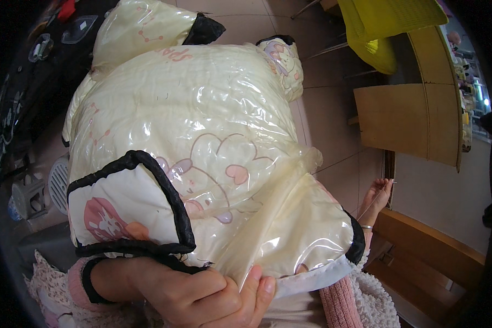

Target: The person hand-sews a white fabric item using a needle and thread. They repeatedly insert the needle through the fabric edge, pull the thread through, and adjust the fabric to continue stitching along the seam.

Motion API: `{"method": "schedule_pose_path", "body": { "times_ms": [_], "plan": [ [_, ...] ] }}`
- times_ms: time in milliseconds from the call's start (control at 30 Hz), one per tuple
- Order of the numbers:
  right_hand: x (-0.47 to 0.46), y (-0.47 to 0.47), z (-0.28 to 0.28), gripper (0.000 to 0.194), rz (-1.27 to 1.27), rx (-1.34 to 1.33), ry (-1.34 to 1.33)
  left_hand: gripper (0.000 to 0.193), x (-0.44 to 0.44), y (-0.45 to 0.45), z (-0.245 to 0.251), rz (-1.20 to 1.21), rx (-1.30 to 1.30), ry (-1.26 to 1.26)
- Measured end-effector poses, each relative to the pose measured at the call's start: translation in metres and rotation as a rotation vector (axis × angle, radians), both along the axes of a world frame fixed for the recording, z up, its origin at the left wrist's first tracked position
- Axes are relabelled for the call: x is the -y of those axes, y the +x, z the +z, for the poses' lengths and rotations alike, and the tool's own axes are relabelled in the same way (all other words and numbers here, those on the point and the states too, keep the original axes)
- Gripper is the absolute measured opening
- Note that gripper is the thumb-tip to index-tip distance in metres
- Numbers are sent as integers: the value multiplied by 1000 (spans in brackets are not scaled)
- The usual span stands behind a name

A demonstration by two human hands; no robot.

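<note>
A large stuffed cream item [180, 115] lies before me, covered in shiny clear plastic film, with printed cartoon figures and black edging. My left hand [205, 287] pinches its near edge, gathering film and fabric between the fingers. A white strip [315, 279] runs along that edge to the right of the fingers. A black-trimmed white flap [123, 205] with a pink print lies just beyond my left wrist. My right hand [379, 194] is raised out to the right, its fingertips closed on a small thin thing, apparently a needle, with a thread running down from it.
A wooden desk or cabinet [393, 119] stands at the right, beside a yellow cloth [365, 24] over a chair. A wooden rail [430, 242] is at lower right. On the left are a grey plastic stool [28, 197] and a dark surface holding clear plastic containers [80, 29].
</note>
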State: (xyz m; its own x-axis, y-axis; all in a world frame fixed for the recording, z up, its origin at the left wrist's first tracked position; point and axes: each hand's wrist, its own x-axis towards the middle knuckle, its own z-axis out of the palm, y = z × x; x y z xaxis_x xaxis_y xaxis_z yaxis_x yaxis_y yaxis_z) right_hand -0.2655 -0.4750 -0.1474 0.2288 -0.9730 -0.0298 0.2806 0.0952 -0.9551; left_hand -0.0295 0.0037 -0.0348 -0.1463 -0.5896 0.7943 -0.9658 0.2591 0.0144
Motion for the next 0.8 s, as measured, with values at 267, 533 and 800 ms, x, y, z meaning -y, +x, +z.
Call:
{"method": "schedule_pose_path", "body": {
  "times_ms": [267,533,800],
  "plan": [
    [-17,30,27,14,-34,-97,-113,24,-9,8,15,27,-543,454],
    [-187,147,122,17,708,-22,-901,10,7,23,13,278,-1351,314],
    [-277,189,148,25,1158,-113,-1166,9,6,21,16,305,-1430,278]
  ]
}}
